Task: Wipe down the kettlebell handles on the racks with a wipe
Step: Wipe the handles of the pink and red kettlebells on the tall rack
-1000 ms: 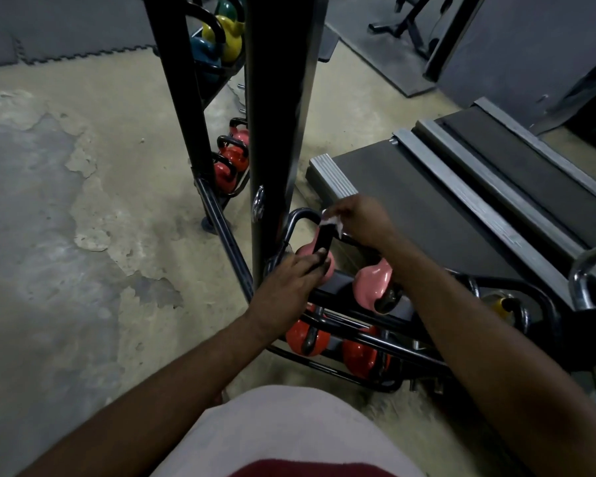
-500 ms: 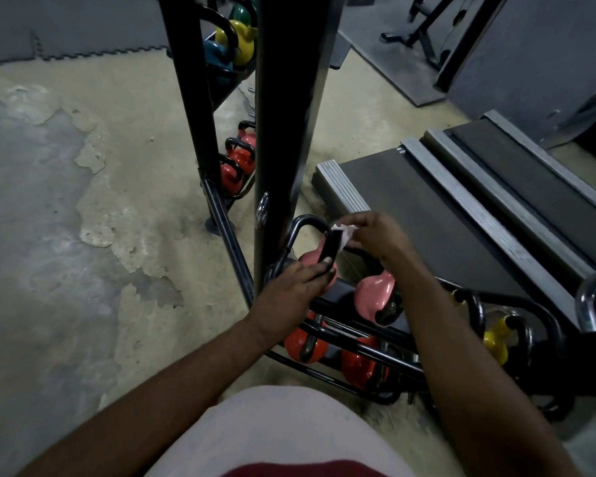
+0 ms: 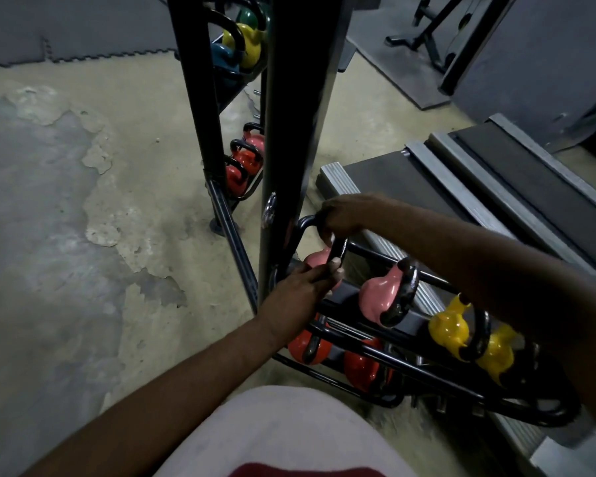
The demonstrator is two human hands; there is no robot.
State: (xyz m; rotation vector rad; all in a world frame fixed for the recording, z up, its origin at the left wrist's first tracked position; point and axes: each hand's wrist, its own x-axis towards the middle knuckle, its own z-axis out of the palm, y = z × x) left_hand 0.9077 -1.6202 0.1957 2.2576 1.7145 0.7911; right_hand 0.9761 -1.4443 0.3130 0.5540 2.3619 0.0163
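A pink kettlebell (image 3: 319, 261) with a black handle (image 3: 338, 249) sits at the left end of the low rack (image 3: 427, 373). My left hand (image 3: 303, 287) grips the bell at the foot of the handle. Curled over the top bend of that handle is my right hand (image 3: 344, 213); the wipe is hidden under its fingers. A second pink kettlebell (image 3: 381, 294) and two yellow ones (image 3: 448, 328) stand further right on the same shelf. Red kettlebells (image 3: 360, 370) sit on the shelf below.
A thick black rack post (image 3: 300, 115) rises just left of my hands. Behind it stands another rack with red (image 3: 243, 163), yellow (image 3: 248, 43) and blue kettlebells. A treadmill deck (image 3: 461, 187) lies to the right. The bare concrete floor (image 3: 66, 218) spreads to the left.
My right hand has slid left along the handle's top, from its right corner toward the left bend, and now covers the wipe. The camera has tilted, bringing the yellow kettlebells into view.
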